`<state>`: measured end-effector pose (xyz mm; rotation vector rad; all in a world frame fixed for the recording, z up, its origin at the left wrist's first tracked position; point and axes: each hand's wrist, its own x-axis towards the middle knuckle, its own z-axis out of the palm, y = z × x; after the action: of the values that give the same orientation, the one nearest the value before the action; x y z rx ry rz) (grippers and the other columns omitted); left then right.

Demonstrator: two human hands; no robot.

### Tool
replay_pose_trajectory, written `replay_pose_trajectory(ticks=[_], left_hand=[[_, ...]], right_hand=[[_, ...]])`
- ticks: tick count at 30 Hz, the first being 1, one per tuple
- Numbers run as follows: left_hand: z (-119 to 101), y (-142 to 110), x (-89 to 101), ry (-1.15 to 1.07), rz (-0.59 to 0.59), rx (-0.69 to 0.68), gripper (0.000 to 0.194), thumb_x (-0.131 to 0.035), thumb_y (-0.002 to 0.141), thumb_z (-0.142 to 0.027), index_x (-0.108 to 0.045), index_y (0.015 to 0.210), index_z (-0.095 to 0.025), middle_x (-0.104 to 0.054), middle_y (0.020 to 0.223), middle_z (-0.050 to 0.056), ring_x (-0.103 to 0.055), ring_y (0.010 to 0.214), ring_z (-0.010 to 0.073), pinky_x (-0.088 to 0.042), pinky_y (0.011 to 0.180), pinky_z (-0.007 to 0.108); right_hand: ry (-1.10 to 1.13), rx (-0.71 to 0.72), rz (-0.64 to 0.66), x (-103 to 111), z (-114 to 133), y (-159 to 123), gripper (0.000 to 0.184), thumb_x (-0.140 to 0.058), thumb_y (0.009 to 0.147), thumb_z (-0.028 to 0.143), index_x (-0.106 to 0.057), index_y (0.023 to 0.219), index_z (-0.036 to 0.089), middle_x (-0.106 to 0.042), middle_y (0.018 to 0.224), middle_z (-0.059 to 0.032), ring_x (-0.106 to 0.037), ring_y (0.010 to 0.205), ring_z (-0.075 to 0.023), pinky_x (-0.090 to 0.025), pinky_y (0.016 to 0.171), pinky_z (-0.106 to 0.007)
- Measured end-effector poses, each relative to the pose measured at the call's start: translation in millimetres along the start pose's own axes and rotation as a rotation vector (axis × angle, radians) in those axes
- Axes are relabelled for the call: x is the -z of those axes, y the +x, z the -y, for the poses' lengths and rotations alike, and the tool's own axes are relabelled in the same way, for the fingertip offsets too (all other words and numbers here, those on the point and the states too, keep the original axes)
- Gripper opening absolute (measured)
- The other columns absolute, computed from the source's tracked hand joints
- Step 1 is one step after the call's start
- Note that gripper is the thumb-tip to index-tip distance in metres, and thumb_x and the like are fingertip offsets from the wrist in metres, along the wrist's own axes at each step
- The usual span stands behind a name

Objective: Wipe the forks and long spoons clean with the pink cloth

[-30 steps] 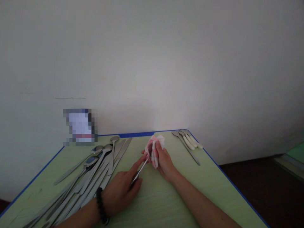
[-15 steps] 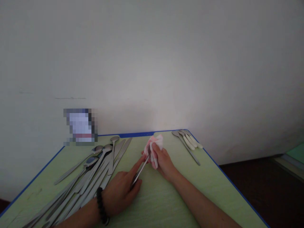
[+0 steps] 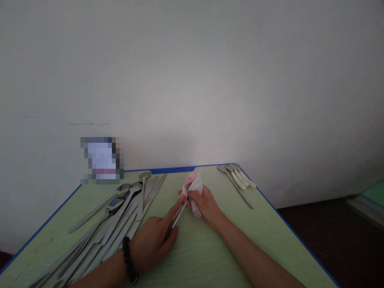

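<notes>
My left hand (image 3: 153, 242), with a black bead bracelet at the wrist, is closed around the handle of a metal spoon (image 3: 178, 217), its index finger stretched along it. The spoon points away from me, and its far end is mostly hidden in a pink and white cloth (image 3: 196, 185). Pinched between the thumb and fingers of my right hand (image 3: 209, 207), the cloth wraps the spoon's head above the table.
Several long spoons (image 3: 115, 203) and table knives (image 3: 155, 194) lie in a pile on the left of the green table (image 3: 207, 256). At the far right are a grey metal spoon (image 3: 240, 191) and several pieces with cream handles (image 3: 239, 181). A blurred-out object (image 3: 103, 160) stands at the back left, before the wall.
My right thumb has slid down toward me along the spoon, and the cloth has bunched and shifted slightly left. My left hand stays almost still.
</notes>
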<state>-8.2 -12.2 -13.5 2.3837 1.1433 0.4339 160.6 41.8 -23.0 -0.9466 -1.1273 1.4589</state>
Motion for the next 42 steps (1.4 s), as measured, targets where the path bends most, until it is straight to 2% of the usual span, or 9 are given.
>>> replay_pose_trajectory(ticks=[13, 25, 42], left_hand=[[-1.0, 0.8, 0.4, 0.009, -0.014, 0.001, 0.061, -0.032, 0.089, -0.022, -0.003, 0.143, -0.019, -0.052, 0.053, -0.006, -0.051, 0.046, 0.0145, -0.032, 0.049, 0.022], [0.0, 0.5, -0.9, 0.011, 0.001, 0.024, 0.061, -0.032, 0.089, -0.023, -0.003, 0.142, -0.021, -0.05, 0.053, -0.007, -0.049, 0.047, 0.0141, -0.029, 0.049, 0.022], [-2.0, 0.2, 1.3, 0.006, 0.014, 0.026, 0.06, -0.032, 0.089, -0.021, -0.005, 0.142, -0.02, -0.054, 0.057, -0.006, -0.051, 0.049, 0.0142, -0.03, 0.051, 0.022]], right_hand=[[0.003, 0.006, -0.008, -0.9, 1.3, 0.0, 0.014, -0.057, 0.07, 0.026, -0.061, 0.078, 0.014, -0.067, 0.071, -0.0037, -0.056, 0.056, -0.0117, -0.043, 0.052, -0.021], [0.013, 0.008, -0.019, -1.8, 1.4, -0.5, 0.017, -0.059, 0.07, 0.03, -0.059, 0.078, 0.015, -0.066, 0.07, -0.0039, -0.058, 0.059, -0.014, -0.046, 0.053, -0.024], [-0.031, -0.003, -0.026, -4.1, 7.7, -4.0, 0.02, -0.059, 0.071, 0.034, -0.059, 0.074, 0.015, -0.065, 0.068, -0.0037, -0.056, 0.056, -0.0129, -0.045, 0.054, -0.024]])
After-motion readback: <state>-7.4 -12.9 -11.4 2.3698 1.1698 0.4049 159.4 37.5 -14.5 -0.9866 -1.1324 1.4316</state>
